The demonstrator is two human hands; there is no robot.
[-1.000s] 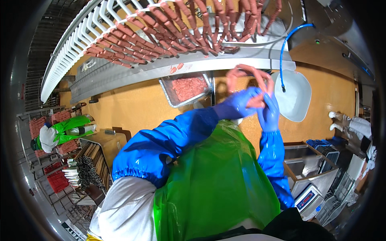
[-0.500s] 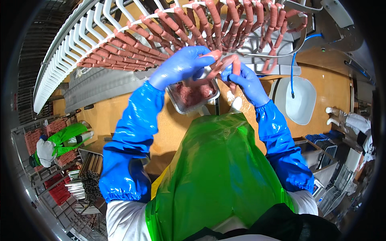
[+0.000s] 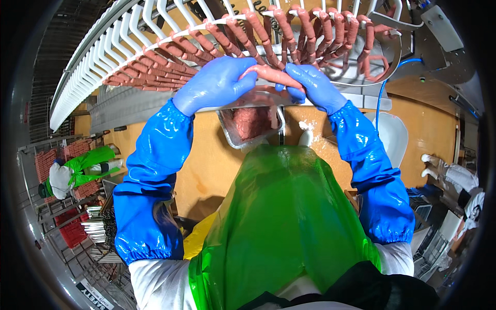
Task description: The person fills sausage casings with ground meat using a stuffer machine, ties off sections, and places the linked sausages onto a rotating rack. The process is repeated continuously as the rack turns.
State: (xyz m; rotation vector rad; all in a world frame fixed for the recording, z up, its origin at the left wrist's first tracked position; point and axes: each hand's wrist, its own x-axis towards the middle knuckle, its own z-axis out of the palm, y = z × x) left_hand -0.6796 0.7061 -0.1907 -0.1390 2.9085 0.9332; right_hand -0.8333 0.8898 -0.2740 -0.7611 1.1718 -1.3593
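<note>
A pink raw sausage (image 3: 274, 75) stretches between my two blue-gloved hands, just in front of the hanging rack. My left hand (image 3: 217, 82) has its thumb and fingers closed round the sausage's left end. At the other end my right hand (image 3: 312, 85) grips it, fingers curled underneath. Behind them, strings of linked sausages (image 3: 235, 37) hang from the white hooks (image 3: 126, 33) of a long curved conveyor. Below my hands sits a metal tray (image 3: 227, 133) holding pink meat (image 3: 251, 123). Another pale length of sausage shows blurred beneath my hands.
A grey metal ledge (image 3: 119, 106) runs under the hooks. To the right are a blue hose (image 3: 381, 98) and a pale tub (image 3: 395, 137). One person in a green apron (image 3: 88, 166) is far left, beside racks of sausages; another in white (image 3: 457, 175) is far right.
My hands have moved apart, and the sausage that was bent between them is now held out straight. The view has shifted slightly.
</note>
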